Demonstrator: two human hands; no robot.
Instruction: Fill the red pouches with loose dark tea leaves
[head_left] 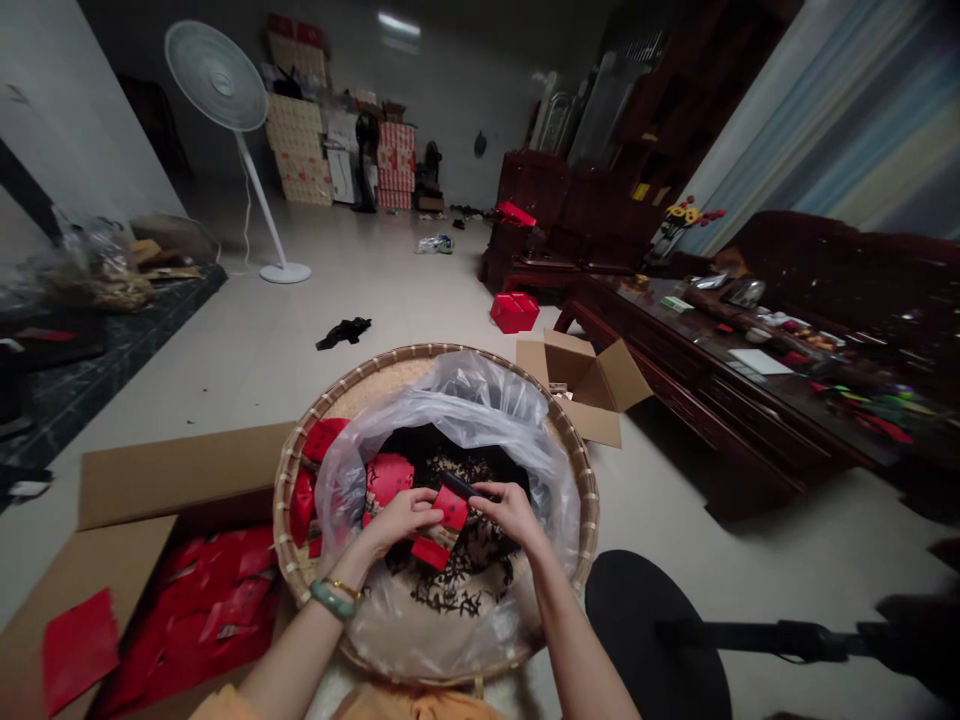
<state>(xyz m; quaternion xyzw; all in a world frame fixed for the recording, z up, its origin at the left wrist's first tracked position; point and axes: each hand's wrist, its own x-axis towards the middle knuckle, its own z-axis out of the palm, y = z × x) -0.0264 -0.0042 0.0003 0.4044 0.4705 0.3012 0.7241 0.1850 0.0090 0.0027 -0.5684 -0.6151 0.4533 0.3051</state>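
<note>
My left hand point(409, 515) pinches the left edge of a small red packet point(451, 508) with dark print and a tan band. My right hand point(510, 510) is closed at the packet's upper right, its fingers on a dark bar-like piece point(459, 486) that lies across the packet's top edge. I cannot tell what this piece is made of. Both hands are over a clear plastic bag point(450, 408) spread inside a round woven basket point(587, 480). Thin black curled shreds point(457, 598) lie in the bag, with more red packets point(390, 475) at its left.
A cardboard box point(187, 470) full of red packets point(210, 610) stands at left. Another open carton point(626, 375) sits beyond the basket, near a red box point(514, 312). A black round stand base point(652, 640) is at right, below a dark wooden table point(697, 430). A white fan point(259, 195) stands farther back.
</note>
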